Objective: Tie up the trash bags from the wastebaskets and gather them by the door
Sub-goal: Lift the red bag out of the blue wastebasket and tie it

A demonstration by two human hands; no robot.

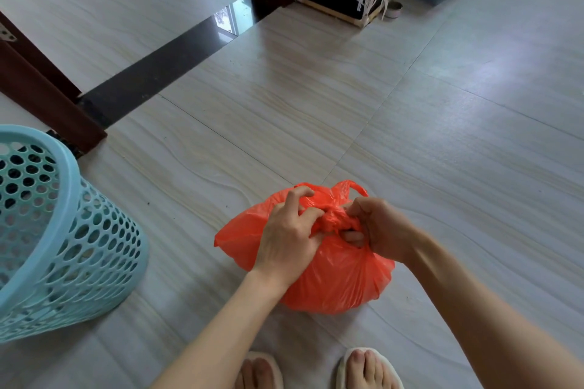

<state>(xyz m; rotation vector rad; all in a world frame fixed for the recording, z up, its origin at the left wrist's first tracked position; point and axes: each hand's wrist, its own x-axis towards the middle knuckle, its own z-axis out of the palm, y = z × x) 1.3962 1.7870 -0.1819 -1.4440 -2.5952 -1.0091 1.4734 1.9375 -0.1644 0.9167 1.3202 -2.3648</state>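
The step in hand seems to be the tying of the knot at the top of the orange trash bag (328, 278), which sits on the floor (410, 120) in the lower middle of the frame, just in front of the person's feet. To do it well, I think both handles should be pulled outward with equal force, low and close to the bag, so the knot slides down tight against the contents and no opening stays; pulling too hard may tear the thin plastic. The left hand (289, 237) has its fingers curled around the plastic on the left side of the knot, and the right hand (376, 229) pinches the twisted part on the right side, with fingers passing through a loop. The bag is bright orange, thin and shiny, with many wrinkles; it looks round and quite full, and one loose handle end stands up behind the knot. The pale blue wastebasket (63, 246), with many round holes, stands at the left edge, near the dark door frame (47, 98).
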